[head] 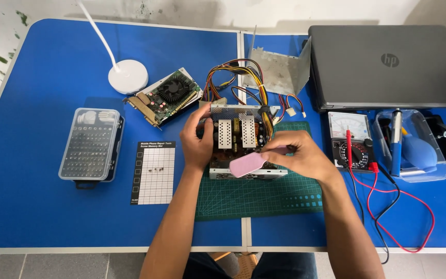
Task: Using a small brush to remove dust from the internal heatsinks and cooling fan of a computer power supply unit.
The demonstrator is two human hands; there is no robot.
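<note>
Right now, live at the bench, everything placed from the opened power supply unit (241, 142):

Left hand (196, 142): you clamp it on the unit's left wall, thumb over the top edge, bracing the box.

Right hand (298, 155): just right of the unit, your fingers pinch the handle of a pink flat-handled brush (249, 164); its broad end lies across the unit's near edge.

Hands: apart, one on each side of the unit.

Unit: bare grey sheet-metal tray, perforated silver heat sinks upright inside, dark components packed between them; it sits on the green cutting mat (264, 199).

Risk, edges: those cut steel walls look sharp; slide your left thumb and it may nick.

Risk, charge: I judge the large parts inside may hold charge; a finger slipping past the brush could touch them.

Risk, wires: the yellow, red and black wire bundle (243, 77) loops behind the unit; a tug on the box could drag it.

Risk, screws: left of the unit, tiny dark screws (154, 168) lie loose on a gridded white mat (153, 173); an elbow sweep scatters them.

Multimeter (351, 142): right of the unit, hard casing, limp red and black leads trailing near your right forearm; they could snag.

Graphics card (169, 95): behind-left of the unit, finned black fan, exposed.
</note>
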